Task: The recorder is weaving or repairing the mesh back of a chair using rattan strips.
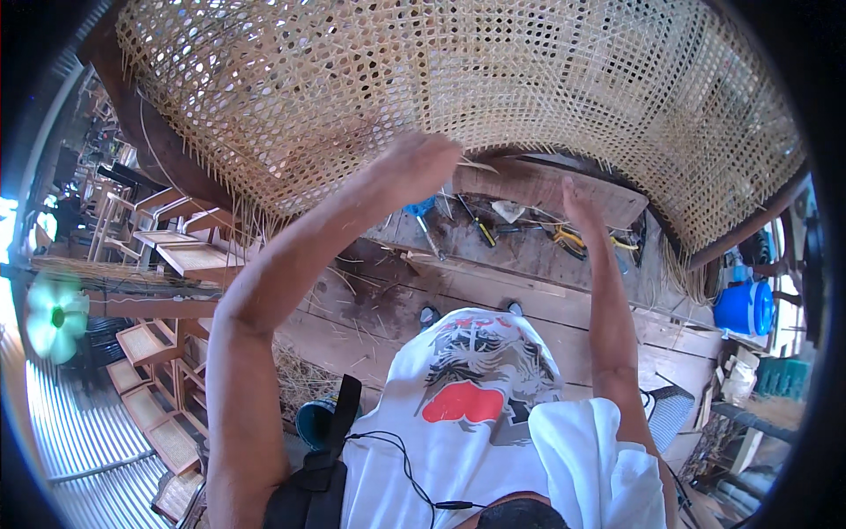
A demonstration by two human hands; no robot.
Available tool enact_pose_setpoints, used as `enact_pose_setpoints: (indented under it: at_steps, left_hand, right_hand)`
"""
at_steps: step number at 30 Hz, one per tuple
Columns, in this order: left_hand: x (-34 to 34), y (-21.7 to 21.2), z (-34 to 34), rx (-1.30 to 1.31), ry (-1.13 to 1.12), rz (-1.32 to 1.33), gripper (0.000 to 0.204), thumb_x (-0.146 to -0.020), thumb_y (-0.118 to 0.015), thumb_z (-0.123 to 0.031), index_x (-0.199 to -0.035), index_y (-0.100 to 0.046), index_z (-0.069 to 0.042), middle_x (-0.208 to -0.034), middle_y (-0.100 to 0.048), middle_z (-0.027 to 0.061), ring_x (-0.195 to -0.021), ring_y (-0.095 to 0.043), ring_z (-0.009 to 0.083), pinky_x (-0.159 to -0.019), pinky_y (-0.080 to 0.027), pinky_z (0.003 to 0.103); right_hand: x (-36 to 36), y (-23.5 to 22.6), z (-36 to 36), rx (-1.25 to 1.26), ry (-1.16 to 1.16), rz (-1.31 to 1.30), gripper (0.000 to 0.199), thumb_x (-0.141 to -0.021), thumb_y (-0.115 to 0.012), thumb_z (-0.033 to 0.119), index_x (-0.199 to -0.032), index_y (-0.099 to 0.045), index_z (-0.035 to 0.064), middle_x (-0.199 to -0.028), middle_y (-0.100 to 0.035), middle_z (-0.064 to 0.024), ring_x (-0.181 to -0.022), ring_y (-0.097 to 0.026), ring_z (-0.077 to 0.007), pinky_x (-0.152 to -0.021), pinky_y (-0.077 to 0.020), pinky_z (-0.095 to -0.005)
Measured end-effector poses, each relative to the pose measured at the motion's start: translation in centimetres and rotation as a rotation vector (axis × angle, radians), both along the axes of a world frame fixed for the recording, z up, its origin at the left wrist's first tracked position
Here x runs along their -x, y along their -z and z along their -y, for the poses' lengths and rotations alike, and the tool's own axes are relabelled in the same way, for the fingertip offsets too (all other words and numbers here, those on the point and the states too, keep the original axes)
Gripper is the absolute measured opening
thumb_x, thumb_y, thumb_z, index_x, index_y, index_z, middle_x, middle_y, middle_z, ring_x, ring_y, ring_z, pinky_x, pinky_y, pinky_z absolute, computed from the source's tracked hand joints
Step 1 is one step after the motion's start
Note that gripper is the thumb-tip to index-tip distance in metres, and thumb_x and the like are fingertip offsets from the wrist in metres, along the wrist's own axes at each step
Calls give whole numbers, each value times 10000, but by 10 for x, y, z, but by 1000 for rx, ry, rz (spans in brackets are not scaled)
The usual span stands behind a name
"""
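A large curved sheet of woven cane fills the upper part of the view, set in a dark wooden frame. Loose strand ends fringe its lower edge. My left hand is closed against this lower edge, and a pale cane strand sticks out beside its fingers. To its right, my right hand is held edge-on with fingers stretched, in front of a wooden board; nothing shows in it. Below the board lie a screwdriver, yellow-handled pliers and a blue-handled tool.
Wooden planks run underfoot, strewn with cane scraps. Stacked wooden frames with cane panels and a spinning green fan are at left. A blue cooler stands at right. A dark green bucket sits near my left side.
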State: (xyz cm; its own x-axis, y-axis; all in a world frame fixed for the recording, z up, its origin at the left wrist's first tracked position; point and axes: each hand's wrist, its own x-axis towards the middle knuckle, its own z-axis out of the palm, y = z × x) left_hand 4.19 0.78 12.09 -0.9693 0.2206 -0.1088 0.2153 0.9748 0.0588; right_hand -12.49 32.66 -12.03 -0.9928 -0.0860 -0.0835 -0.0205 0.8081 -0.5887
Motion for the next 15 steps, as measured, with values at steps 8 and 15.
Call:
enact_pose_setpoints:
  at_steps: [8,15]
  left_hand:
    - [-29,1,38,135,-514,-320,206,-942,-556,-82,-1073,-711,-44,-1091,-713,179,-1022,-716,362,-934,-499,555]
    - [-28,-4,50,164,-578,-619,200,-958,-564,-145,-1024,-716,-33,-1028,-715,173,-1013,-711,355,-962,-476,518]
  right_hand:
    - [-35,-111,113,489,-570,95,289,-1008,-612,255,-1148,-685,14,-941,-700,-189,-863,-679,-263,-786,-521,-412]
    - [-67,-221,220,282,-684,-503,225,-1003,-601,228,-1084,-694,40,-1069,-705,-176,-982,-696,-370,-880,-559,-472]
